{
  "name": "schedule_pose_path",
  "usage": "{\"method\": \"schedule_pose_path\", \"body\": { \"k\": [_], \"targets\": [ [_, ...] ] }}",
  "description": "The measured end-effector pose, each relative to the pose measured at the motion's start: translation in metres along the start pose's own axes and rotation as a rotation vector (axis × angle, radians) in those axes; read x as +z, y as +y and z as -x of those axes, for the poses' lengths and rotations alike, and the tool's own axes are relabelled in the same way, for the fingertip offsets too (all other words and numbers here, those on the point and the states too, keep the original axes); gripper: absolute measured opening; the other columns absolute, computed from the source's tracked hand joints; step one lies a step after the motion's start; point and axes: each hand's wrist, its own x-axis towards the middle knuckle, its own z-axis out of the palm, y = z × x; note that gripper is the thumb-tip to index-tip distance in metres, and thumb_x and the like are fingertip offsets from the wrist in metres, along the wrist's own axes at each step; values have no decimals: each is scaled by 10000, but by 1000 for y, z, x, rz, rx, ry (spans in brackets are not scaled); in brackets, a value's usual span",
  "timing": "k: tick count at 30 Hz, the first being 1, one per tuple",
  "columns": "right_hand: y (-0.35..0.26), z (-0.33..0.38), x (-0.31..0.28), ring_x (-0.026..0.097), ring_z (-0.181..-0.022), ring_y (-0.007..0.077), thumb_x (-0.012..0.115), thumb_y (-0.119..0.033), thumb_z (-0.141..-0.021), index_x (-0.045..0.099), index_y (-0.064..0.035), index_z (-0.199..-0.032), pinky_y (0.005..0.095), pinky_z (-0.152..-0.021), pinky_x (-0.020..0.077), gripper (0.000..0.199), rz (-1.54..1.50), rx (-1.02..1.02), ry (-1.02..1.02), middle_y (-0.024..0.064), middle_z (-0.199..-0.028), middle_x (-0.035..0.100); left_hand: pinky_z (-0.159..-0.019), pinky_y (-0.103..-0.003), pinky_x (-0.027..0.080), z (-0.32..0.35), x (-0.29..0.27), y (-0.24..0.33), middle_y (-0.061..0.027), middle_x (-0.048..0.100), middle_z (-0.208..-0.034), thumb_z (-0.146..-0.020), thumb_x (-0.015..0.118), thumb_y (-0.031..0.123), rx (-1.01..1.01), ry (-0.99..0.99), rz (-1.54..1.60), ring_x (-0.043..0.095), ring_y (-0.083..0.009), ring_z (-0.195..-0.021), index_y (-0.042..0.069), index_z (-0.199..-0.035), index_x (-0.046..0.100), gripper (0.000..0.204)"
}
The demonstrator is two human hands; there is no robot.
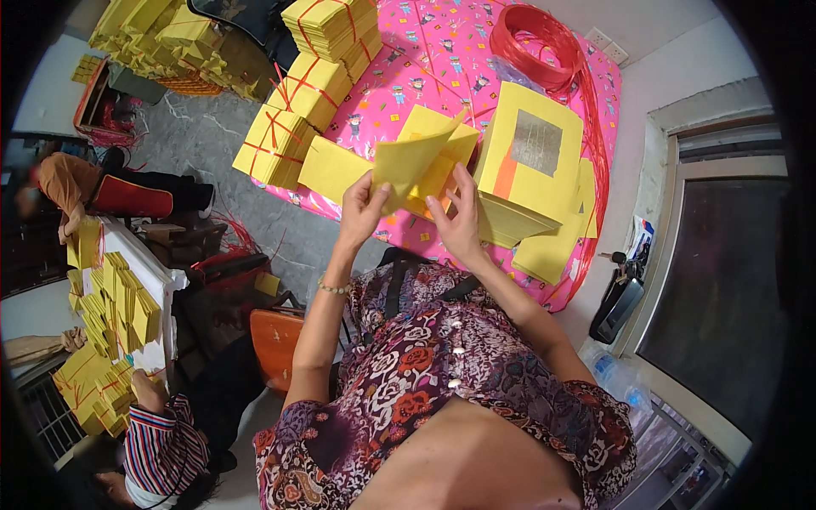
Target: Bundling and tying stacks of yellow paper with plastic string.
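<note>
My left hand (364, 211) is closed on a yellow paper sheet (410, 161), thumb in front, and the sheet stands tilted up. My right hand (459, 217) is to the right of it, thumb and fingers apart, by the edge of more yellow paper (438, 127) with orange on it. Whether its fingertips touch that paper is hard to see. Right of this hand stands a thick stack of yellow paper (501, 119), whose top bears a grey square and an orange strip. A loose yellow piece (331, 167) lies left of my left hand.
A pink patterned cloth (404, 59) covers the table. Tied yellow bundles (274, 140) line its left side, and a red ribbon coil (544, 51) lies at the far right. Leftward, two people sit by another table (160, 276) piled with yellow paper.
</note>
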Motion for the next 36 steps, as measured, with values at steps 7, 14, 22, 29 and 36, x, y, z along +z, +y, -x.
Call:
{"method": "schedule_pose_path", "body": {
  "k": [7,14,22,29,36],
  "targets": [
    [-6,-16,-10,311,-1311,261,688,-329,-832,223,24,-1397,390,-1084,252,813,-602,226,-308,170,-1387,325,-869,-277,480,17,-4,24,-95,625,-1128,-872,541,34,-218,-117,538,612,-146,-992,-16,-1216,518,348],
    [-32,-7,-11,464,-1174,184,687,-220,-815,312,-16,-1371,324,-994,374,700,-770,423,-355,102,-1260,477,-878,-283,448,24,19,18,-84,576,-1170,-893,527,56,-59,3,202,572,-151,-1026,-16,-1190,501,307],
    [-29,-8,-17,511,-1113,153,685,-136,-803,410,-29,-1308,314,-959,412,585,-670,326,-321,68,-1195,536,-864,-269,429,34,34,29,-100,531,-1093,-878,550,64,87,167,-271,528,-141,-1011,-18,-1178,420,337],
    [-33,-5,-22,534,-1077,142,641,-128,-842,412,-4,-1299,300,-937,431,526,-715,376,-356,76,-1182,553,-961,-279,387,34,34,39,-113,506,-1214,-878,509,-3,-86,29,180,503,-158,-1110,-19,-1270,368,417],
    [-32,-16,-20,551,-1050,137,572,-115,-896,416,23,-1283,288,-894,460,439,-669,454,-375,84,-1170,563,-964,-292,393,24,30,47,-136,515,-1240,-883,487,11,-213,-8,224,508,-168,-1129,-25,-1319,343,460]
  ]
}}
